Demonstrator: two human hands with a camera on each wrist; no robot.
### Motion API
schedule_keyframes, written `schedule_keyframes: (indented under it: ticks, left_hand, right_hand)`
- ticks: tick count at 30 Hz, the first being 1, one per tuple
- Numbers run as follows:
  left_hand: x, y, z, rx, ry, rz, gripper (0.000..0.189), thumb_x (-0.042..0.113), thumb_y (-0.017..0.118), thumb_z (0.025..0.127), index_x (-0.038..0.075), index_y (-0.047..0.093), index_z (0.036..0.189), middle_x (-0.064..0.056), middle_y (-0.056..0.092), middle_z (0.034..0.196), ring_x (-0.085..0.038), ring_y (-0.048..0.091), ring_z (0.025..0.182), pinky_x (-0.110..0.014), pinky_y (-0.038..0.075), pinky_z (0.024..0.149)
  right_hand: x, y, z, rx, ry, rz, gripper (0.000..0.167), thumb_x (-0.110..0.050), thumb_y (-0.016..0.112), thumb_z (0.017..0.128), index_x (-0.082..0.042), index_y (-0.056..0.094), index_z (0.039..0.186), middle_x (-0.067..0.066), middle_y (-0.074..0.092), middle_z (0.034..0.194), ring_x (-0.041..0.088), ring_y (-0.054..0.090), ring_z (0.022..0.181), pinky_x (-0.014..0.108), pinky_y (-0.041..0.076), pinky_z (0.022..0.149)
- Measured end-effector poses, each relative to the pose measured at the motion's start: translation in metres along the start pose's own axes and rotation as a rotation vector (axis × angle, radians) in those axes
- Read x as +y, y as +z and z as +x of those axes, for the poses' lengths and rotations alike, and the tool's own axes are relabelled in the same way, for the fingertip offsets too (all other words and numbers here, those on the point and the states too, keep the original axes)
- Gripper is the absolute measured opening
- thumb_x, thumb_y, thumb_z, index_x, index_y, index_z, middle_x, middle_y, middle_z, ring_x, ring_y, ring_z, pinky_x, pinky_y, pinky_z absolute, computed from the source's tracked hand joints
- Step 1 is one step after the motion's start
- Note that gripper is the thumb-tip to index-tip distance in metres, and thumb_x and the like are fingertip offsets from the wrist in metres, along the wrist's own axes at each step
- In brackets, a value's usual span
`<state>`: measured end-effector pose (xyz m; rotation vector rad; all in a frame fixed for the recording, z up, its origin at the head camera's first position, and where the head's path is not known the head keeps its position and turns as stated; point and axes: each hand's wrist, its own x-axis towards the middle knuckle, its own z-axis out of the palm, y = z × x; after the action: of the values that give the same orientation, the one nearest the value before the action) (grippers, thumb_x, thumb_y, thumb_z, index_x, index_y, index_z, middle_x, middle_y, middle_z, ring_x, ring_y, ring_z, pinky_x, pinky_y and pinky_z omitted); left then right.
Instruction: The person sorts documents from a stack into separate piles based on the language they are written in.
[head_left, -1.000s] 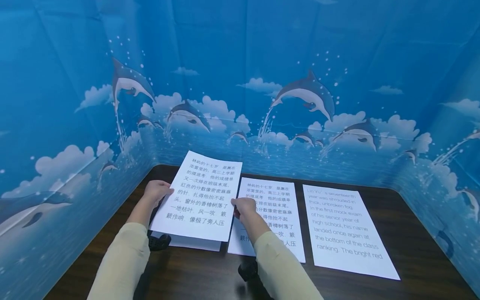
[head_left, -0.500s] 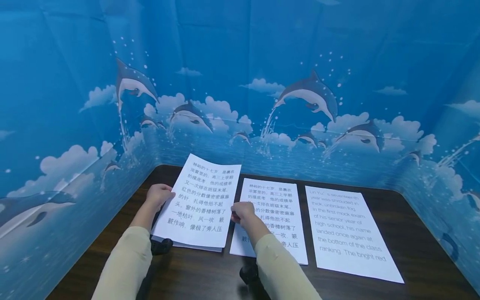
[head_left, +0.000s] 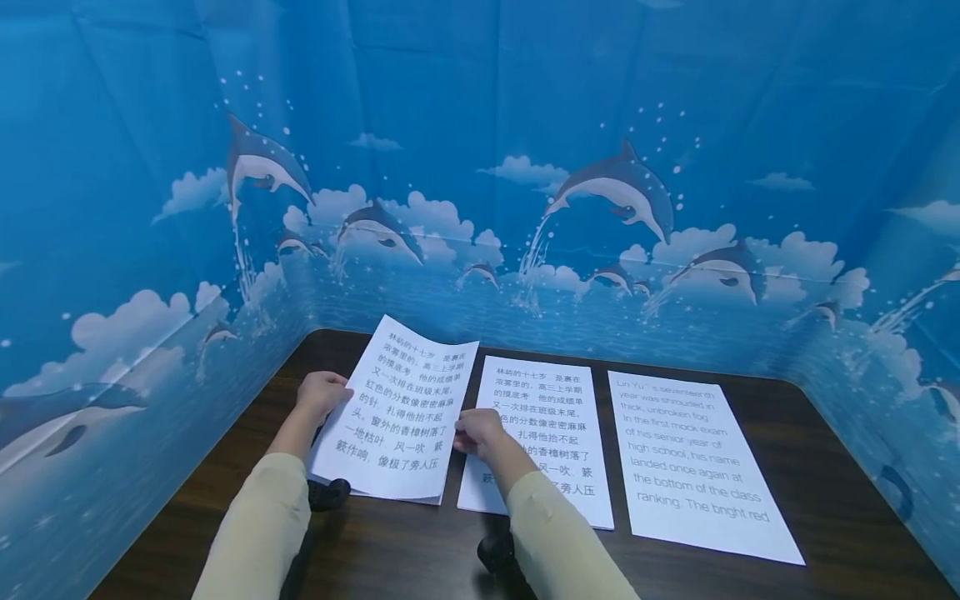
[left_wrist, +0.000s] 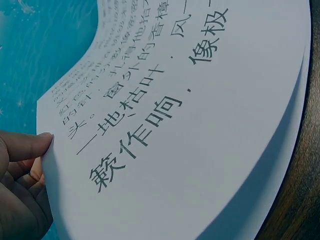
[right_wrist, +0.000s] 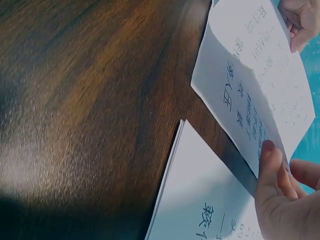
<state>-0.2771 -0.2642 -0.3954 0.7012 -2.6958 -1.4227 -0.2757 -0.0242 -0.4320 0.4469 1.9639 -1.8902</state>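
Note:
A white sheet of paper (head_left: 397, 408) printed with Chinese text bows between my hands at the left of the table. My left hand (head_left: 322, 395) pinches its left edge, thumb on top in the left wrist view (left_wrist: 22, 170). The right edge is pinched by my right hand (head_left: 480, 433), whose thumb and fingers show in the right wrist view (right_wrist: 285, 200). Another white sheet lies under the held one, mostly hidden. Beside it, a middle stack of paper (head_left: 551, 400) with the same text lies partly beneath my right hand and forearm.
On the right lies a sheet with English text (head_left: 697, 467). The dark wooden table (head_left: 390, 550) is walled by a blue dolphin-print curtain (head_left: 450, 125) at the back and sides. Black wrist devices (head_left: 328, 495) sit under both forearms.
The held sheet has come down towards the table and over the sheet beneath, and it bows more. Both hands have lowered slightly with it, still pinching the edges.

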Motion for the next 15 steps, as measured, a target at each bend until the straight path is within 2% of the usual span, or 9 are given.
schedule_keyframes:
  ticks: [6,15]
  left_hand:
    - [-0.003,0.002,0.005,0.005,-0.022,0.023,0.021,0.005,0.053,0.083,-0.004,0.053,0.103,-0.021,0.050,0.096,-0.031,0.050,0.084,-0.035,0.044,0.066]
    - [-0.015,0.004,0.008,0.024,-0.018,0.072,0.021,0.004,0.050,0.083,-0.006,0.054,0.102,-0.022,0.050,0.095,-0.032,0.049,0.085,-0.038,0.043,0.068]
  right_hand:
    - [0.002,-0.004,-0.001,-0.078,0.005,-0.030,0.029,0.000,0.049,0.082,0.002,0.054,0.110,0.012,0.056,0.084,0.019,0.059,0.065,0.024,0.049,0.058]
    - [0.006,-0.010,-0.004,-0.129,0.020,-0.074,0.030,-0.004,0.049,0.084,0.002,0.051,0.113,0.013,0.055,0.089,0.021,0.060,0.072,0.026,0.049,0.061]
